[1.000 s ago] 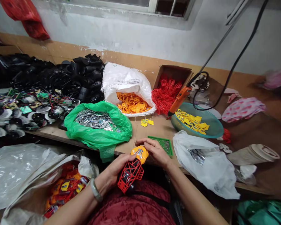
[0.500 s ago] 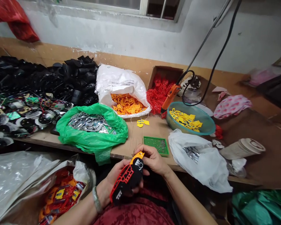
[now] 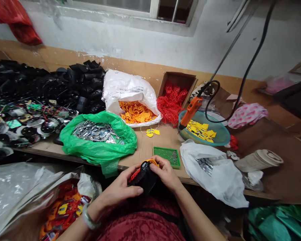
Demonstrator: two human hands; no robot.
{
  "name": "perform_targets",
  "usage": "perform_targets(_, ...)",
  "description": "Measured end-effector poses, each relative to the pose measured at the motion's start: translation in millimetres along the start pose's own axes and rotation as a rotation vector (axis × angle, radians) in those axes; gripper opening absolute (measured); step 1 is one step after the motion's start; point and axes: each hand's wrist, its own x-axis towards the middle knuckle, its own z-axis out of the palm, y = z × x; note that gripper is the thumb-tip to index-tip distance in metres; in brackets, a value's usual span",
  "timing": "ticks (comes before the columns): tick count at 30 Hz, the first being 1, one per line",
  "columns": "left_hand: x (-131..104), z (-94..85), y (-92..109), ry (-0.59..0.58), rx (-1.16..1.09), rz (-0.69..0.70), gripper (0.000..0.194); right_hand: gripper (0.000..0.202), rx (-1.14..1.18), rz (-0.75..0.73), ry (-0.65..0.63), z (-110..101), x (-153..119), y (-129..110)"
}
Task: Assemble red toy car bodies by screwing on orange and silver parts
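Low in front of my body I hold a black plastic casing (image 3: 145,180) with red and orange trim between both hands. My left hand (image 3: 119,185) closes around its left side, thumb across the near part, where some red frame shows. On the far right end, the fingers of my right hand (image 3: 167,172) pinch the casing by its orange piece (image 3: 153,161). The casing's underside is hidden. Just beyond my hands, a green grid tray (image 3: 163,153) of small metal bits, like screws, lies on the bench.
An orange electric screwdriver (image 3: 193,108) hangs over a bowl (image 3: 224,136) of yellow parts. Around stand a green bag (image 3: 75,145) of shiny metal pieces, a white sack (image 3: 122,82) of orange parts, red frames (image 3: 169,103), a white bag (image 3: 223,184) and a cup (image 3: 258,160).
The casing has been turned in my hands, so its lettered red-framed side mostly no longer shows. My left thumb now lies across it. The hanging screwdriver has swung right.
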Motion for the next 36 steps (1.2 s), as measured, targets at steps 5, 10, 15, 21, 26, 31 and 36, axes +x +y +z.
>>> perform_targets(5,-1.0,-1.6,-18.8,0.015,-0.12,0.002,0.076,0.033,0.1,0.019,0.001,0.8,-4.0,3.7)
perform_targets(10,-0.6,-0.9,-22.4,-0.044,-0.21,-0.025,0.077,0.019,-0.028,0.029,0.054,4.4,-2.0,2.0)
perform_targets(15,4.5,-0.4,-17.2,-0.059,-0.291,-0.05,0.085,0.016,-0.051,0.016,0.093,12.1,0.8,-6.5)
perform_targets(21,9.3,3.4,-22.3,0.039,-0.265,-0.105,0.094,0.019,-0.032,0.075,0.083,16.8,4.9,-4.9)
perform_targets(26,18.1,4.8,-26.2,0.111,-0.236,-0.076,0.083,0.019,0.0,0.076,0.024,8.8,10.4,5.2)
perform_targets(31,29.9,2.5,-24.6,0.128,-0.207,-0.101,0.077,0.019,0.001,0.102,0.007,-3.3,22.0,12.2)
perform_targets(36,41.2,2.2,-3.3,0.181,-0.13,-0.1,0.074,0.022,0.034,0.045,-0.111,-13.2,42.9,2.5)
